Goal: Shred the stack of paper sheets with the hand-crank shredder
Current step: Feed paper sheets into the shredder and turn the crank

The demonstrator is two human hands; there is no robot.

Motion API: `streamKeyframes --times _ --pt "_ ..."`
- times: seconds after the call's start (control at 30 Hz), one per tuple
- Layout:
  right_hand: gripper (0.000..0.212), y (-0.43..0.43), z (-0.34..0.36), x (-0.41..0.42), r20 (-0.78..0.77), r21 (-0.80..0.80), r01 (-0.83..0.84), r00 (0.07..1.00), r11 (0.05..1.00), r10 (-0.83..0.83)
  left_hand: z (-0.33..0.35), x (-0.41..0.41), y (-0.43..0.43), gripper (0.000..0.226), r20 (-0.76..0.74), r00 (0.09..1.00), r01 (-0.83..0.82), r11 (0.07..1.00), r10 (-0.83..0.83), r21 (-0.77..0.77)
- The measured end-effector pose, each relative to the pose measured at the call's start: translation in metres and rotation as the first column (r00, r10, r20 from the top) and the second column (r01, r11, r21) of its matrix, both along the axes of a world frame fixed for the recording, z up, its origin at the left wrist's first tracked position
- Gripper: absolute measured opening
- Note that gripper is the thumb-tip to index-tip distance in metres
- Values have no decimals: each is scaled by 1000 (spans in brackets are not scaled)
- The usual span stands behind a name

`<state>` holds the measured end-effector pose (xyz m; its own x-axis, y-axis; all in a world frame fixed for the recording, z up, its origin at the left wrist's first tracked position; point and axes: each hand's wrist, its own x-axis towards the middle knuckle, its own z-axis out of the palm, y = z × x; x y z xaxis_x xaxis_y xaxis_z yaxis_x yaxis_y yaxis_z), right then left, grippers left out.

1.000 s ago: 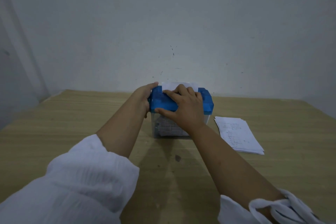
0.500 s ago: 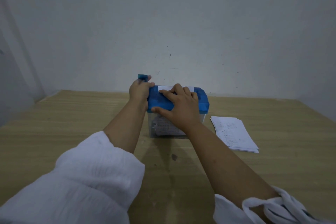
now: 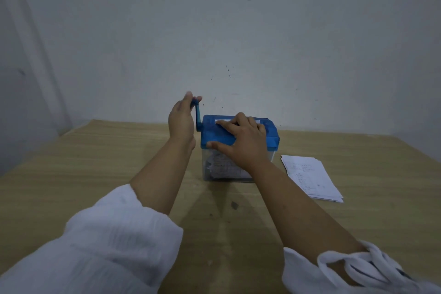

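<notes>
The task is judged to be partly done. The hand-crank shredder (image 3: 267,136) is set on the wooden table (image 3: 95,162), near the middle, and its clear bin (image 3: 208,172) is seen to be well filled with cut paper. A white strip of a sheet (image 3: 220,121) shows in the slot of the blue lid, so one sheet is taken to be in the cutters now.

The crank (image 3: 197,116) is mounted on the shredder's 9 o'clock side, with its arm pointing up toward 12 o'clock. Its knob is pinched between thumb and fingers of the left hand (image 3: 181,119). The right hand (image 3: 241,143) is laid flat over the lid, fingers spread across the top and thumb at the front edge; the box is pressed down rather than gripped.

The stack of paper sheets (image 3: 310,176) lies flat on the table at about 4 o'clock of the shredder, just beside it and apart from it. Several sheets can be made out in it, though their count cannot be told. Much is therefore left: the sheet in hand is to be cranked through, and the rest are to be fed one after another.
</notes>
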<state>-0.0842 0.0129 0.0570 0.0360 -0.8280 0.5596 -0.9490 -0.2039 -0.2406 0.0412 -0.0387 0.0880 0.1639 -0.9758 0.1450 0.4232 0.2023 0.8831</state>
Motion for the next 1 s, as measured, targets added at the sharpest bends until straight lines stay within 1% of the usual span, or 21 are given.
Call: streamKeyframes --times 0.07,0.23,0.33,0.43,0.57,0.67,0.73,0.87,1.0 --pt "62 0 1 -1 2 8 1 1000 1000 -1 -6 0 11 20 7 998 -60 998 60 -33" --pt "63 1 3 0 14 9 0 1000 1000 0 -28 6 31 19 14 991 -129 978 133 -166" --pt "63 2 3 0 12 11 7 1000 1000 -7 -54 13 44 15 86 985 -129 971 149 -203" --pt "63 1 2 1 18 3 4 1000 1000 -4 -73 20 48 12 168 966 -165 968 198 -189" --pt "64 1 3 1 1 18 21 1000 1000 -21 -80 20 52 13 119 984 -123 989 133 -87" --pt "64 1 2 2 -2 15 22 1000 1000 -22 -86 21 52 22 30 994 -109 994 108 9" --pt "64 0 1 2 -3 0 26 1000 1000 -26 -83 20 49 24 -12 996 -83 994 84 66" --pt "65 0 1 2 -5 -23 20 1000 1000 -21 -78 19 39 33 -118 993 6 965 26 261" --pt "65 -4 -1 1 -6 -44 28 1000 999 -28 -78 16 26 35 -145 989 37 946 10 321"
